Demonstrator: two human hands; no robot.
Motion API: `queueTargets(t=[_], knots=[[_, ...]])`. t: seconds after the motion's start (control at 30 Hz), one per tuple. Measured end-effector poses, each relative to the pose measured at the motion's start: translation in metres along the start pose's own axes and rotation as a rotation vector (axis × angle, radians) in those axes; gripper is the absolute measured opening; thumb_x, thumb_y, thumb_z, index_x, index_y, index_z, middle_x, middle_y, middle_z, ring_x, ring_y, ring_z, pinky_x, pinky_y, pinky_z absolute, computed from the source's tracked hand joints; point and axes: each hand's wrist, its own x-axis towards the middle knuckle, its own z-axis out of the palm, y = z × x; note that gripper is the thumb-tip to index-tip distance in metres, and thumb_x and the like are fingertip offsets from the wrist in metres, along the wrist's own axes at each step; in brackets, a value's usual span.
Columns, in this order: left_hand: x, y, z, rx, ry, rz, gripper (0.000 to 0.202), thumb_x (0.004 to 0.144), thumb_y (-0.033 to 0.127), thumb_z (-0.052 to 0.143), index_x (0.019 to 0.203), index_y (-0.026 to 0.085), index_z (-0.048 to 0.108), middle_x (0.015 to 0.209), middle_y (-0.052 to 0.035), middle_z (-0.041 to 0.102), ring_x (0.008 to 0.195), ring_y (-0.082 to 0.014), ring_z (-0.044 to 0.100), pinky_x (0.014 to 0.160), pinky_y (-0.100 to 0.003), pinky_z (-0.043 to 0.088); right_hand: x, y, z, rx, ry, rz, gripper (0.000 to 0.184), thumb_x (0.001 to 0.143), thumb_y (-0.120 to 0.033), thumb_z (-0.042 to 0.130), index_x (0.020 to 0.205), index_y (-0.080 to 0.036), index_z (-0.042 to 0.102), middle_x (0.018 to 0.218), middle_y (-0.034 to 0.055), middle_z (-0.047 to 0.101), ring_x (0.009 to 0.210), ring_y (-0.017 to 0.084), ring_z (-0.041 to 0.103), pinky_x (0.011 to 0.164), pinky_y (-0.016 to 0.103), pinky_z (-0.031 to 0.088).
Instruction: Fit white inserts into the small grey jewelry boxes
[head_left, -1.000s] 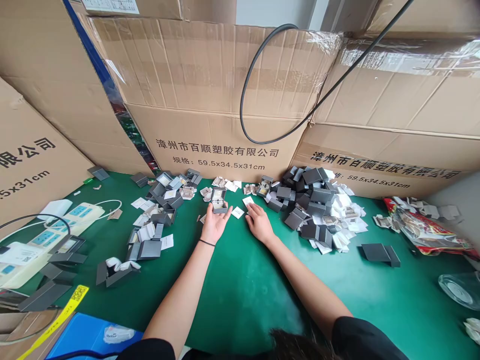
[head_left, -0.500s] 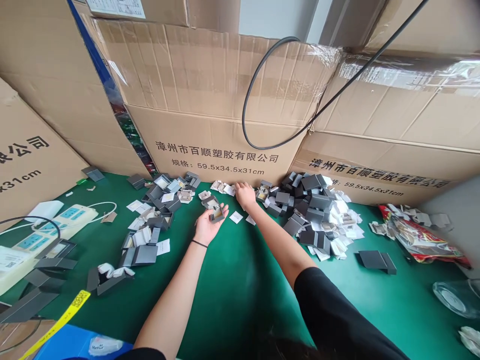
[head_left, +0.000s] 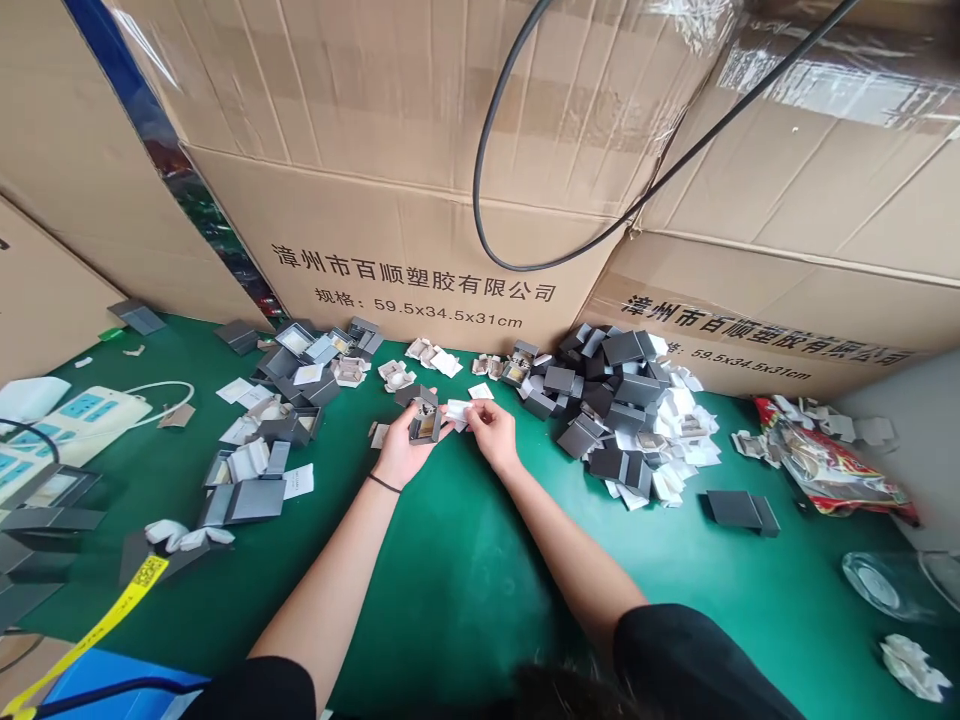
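Observation:
My left hand (head_left: 407, 447) is wrapped round a small dark grey box (head_left: 425, 424) with its lid up and a pale yellowish insert inside. My right hand (head_left: 491, 432) pinches a small white card (head_left: 458, 411) just to the right of that box, close to the left fingertips. Beyond the hands lie crumpled paper inserts (head_left: 433, 357) and another opened grey box (head_left: 519, 363). A flat white card (head_left: 480, 391) rests on the green table behind my right hand.
Grey boxes (head_left: 626, 415) and white papers are heaped on the right, with more opened boxes (head_left: 255, 500) on the left. Large cartons (head_left: 420, 240) stand behind the green table (head_left: 450, 600). A power strip (head_left: 82, 425) lies far left; a black cable (head_left: 480, 180) hangs in front.
My right hand has come back from beside the carton toward my left hand and now holds a white card. The left hand still holds the grey box. The view has tilted down.

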Motion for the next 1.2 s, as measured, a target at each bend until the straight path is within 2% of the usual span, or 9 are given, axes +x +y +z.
queueTargets(t=[0.13, 0.27, 0.43, 0.63, 0.77, 0.87, 0.93, 1.03, 1.2], knots=[[-0.002, 0.000, 0.001, 0.045, 0.010, 0.002, 0.035, 0.090, 0.025, 0.040, 0.121, 0.013, 0.051, 0.089, -0.0108, 0.060, 0.090, -0.0189, 0.059, 0.094, -0.046, 0.040, -0.002, 0.005, -0.001, 0.033, -0.007, -0.013, 0.068, 0.081, -0.062, 0.026, 0.110, -0.005, 0.050, 0.090, 0.0023, 0.047, 0.065, -0.013, 0.034, 0.060, -0.005, 0.029], [-0.001, -0.001, -0.003, 0.099, 0.047, 0.024, 0.035, 0.091, 0.026, 0.040, 0.121, 0.012, 0.052, 0.095, -0.0131, 0.060, 0.096, -0.0207, 0.058, 0.093, -0.045, 0.041, -0.001, 0.005, -0.003, 0.048, -0.010, -0.005, 0.066, 0.080, -0.060, 0.029, 0.118, -0.008, 0.041, 0.087, 0.0007, 0.047, 0.061, -0.013, 0.034, 0.059, -0.004, 0.030], [0.000, -0.004, -0.001, 0.168, 0.035, 0.051, 0.036, 0.091, 0.026, 0.038, 0.120, 0.011, 0.052, 0.093, -0.0139, 0.061, 0.100, -0.0243, 0.056, 0.089, -0.047, 0.043, -0.005, 0.004, -0.002, 0.057, -0.046, 0.046, 0.065, 0.080, -0.063, 0.027, 0.110, -0.006, 0.036, 0.088, 0.0017, 0.047, 0.060, -0.011, 0.036, 0.057, -0.003, 0.032], [-0.001, -0.008, 0.003, 0.265, 0.091, 0.108, 0.034, 0.087, 0.024, 0.044, 0.116, 0.010, 0.055, 0.103, -0.0133, 0.059, 0.098, -0.0233, 0.057, 0.085, -0.042, 0.047, -0.003, 0.010, -0.001, -0.006, -0.057, -0.034, 0.064, 0.083, -0.060, 0.024, 0.110, -0.006, 0.045, 0.088, 0.0020, 0.047, 0.065, -0.013, 0.035, 0.061, -0.005, 0.032], [0.003, -0.007, -0.001, 0.298, 0.160, 0.158, 0.032, 0.088, 0.024, 0.042, 0.116, 0.011, 0.054, 0.107, -0.0116, 0.058, 0.094, -0.0210, 0.058, 0.080, -0.036, 0.050, -0.004, 0.009, -0.002, -0.056, -0.073, -0.104, 0.054, 0.081, -0.053, 0.035, 0.117, -0.016, 0.053, 0.093, 0.0000, 0.045, 0.072, -0.014, 0.032, 0.065, -0.006, 0.027], [0.003, -0.006, -0.001, 0.305, 0.171, 0.142, 0.032, 0.089, 0.026, 0.041, 0.115, 0.011, 0.053, 0.103, -0.0118, 0.059, 0.091, -0.0200, 0.058, 0.078, -0.034, 0.050, -0.006, 0.007, -0.002, -0.205, 0.001, -0.188, 0.048, 0.083, -0.053, 0.035, 0.115, -0.025, 0.057, 0.103, -0.0001, 0.041, 0.090, -0.010, 0.030, 0.064, -0.003, 0.019], [0.002, -0.005, 0.000, 0.309, 0.164, 0.134, 0.030, 0.089, 0.025, 0.041, 0.113, 0.010, 0.053, 0.101, -0.0119, 0.059, 0.091, -0.0200, 0.058, 0.078, -0.034, 0.050, -0.007, 0.007, -0.001, -0.314, 0.051, -0.222, 0.046, 0.085, -0.054, 0.033, 0.114, -0.028, 0.058, 0.108, 0.0008, 0.038, 0.099, -0.007, 0.026, 0.064, 0.001, 0.014], [0.002, -0.006, 0.001, 0.295, 0.160, 0.132, 0.029, 0.089, 0.025, 0.042, 0.111, 0.011, 0.053, 0.101, -0.0114, 0.059, 0.089, -0.0200, 0.059, 0.080, -0.037, 0.050, -0.006, 0.009, 0.000, -0.392, 0.084, -0.241, 0.044, 0.087, -0.055, 0.029, 0.110, -0.033, 0.059, 0.109, 0.0011, 0.036, 0.101, -0.004, 0.021, 0.065, 0.005, 0.009], [0.003, -0.006, 0.000, 0.277, 0.168, 0.108, 0.028, 0.089, 0.024, 0.041, 0.111, 0.011, 0.053, 0.101, -0.0129, 0.059, 0.092, -0.0216, 0.059, 0.083, -0.040, 0.048, -0.002, 0.013, 0.000, -0.392, 0.148, -0.281, 0.043, 0.088, -0.054, 0.029, 0.099, -0.031, 0.064, 0.102, 0.0033, 0.038, 0.096, -0.004, 0.020, 0.069, 0.004, 0.012]])
